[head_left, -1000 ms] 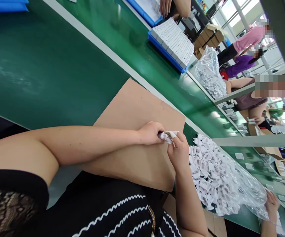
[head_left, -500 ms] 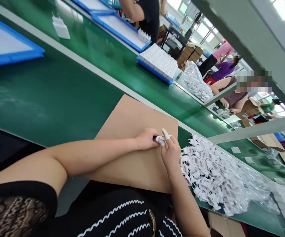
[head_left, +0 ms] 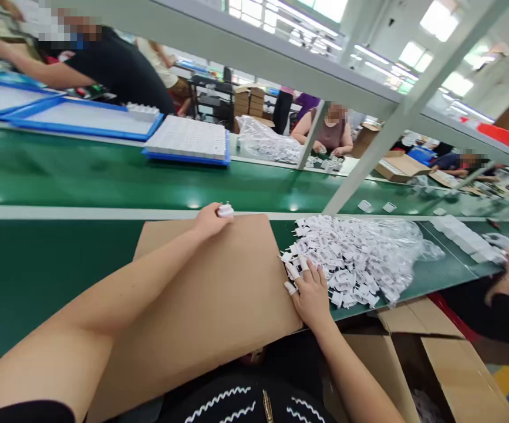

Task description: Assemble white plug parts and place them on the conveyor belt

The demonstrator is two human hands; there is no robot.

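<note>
My left hand (head_left: 210, 221) reaches to the far edge of a brown cardboard sheet (head_left: 201, 311). It is closed on a white plug adapter (head_left: 225, 210), whose two pins point up and away from me. At the near left edge of a pile of white plug housings (head_left: 351, 258), my right hand (head_left: 310, 294) has its fingers stretched out and apart. White finger cots cover several of its fingertips, which touch or hover just over the pile; which of these I cannot tell.
Beyond a pale rail lies a green conveyor belt (head_left: 104, 176). Across it stands a blue tray packed with white adapters (head_left: 188, 138). A slanted metal post (head_left: 368, 153) rises behind the pile. Open cartons (head_left: 448, 364) stand low at right. Co-workers sit opposite and at right.
My hands were together over the cardboard and have parted. The left has moved forward and left with the adapter; the right has gone to the pile. The view has turned and levelled.
</note>
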